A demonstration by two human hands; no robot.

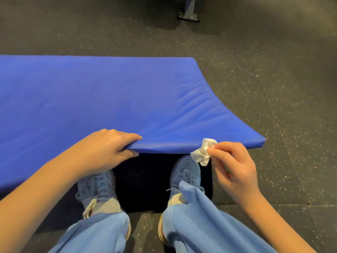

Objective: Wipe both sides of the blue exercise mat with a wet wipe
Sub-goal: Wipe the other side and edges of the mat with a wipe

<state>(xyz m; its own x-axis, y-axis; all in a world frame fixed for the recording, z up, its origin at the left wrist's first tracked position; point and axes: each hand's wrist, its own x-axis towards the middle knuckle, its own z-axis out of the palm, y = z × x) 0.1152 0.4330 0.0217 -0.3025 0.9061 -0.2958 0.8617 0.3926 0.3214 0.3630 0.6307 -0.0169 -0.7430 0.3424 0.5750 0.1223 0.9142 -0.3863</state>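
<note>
Speckled floor [273,79]: left hand [107,148] grips mat [109,95] edge (no writing), right hand [235,167] fingers pinch wipe [204,151].

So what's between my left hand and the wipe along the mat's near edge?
In the head view, only the lifted blue mat edge runs from the left hand to the wipe; nothing else sits there.

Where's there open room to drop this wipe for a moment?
Bare speckled floor right of the blue mat, and beyond its far edge up to the metal base. Crowded near the lifted edge: left hand, right hand with the wipe, and shoes.
</note>
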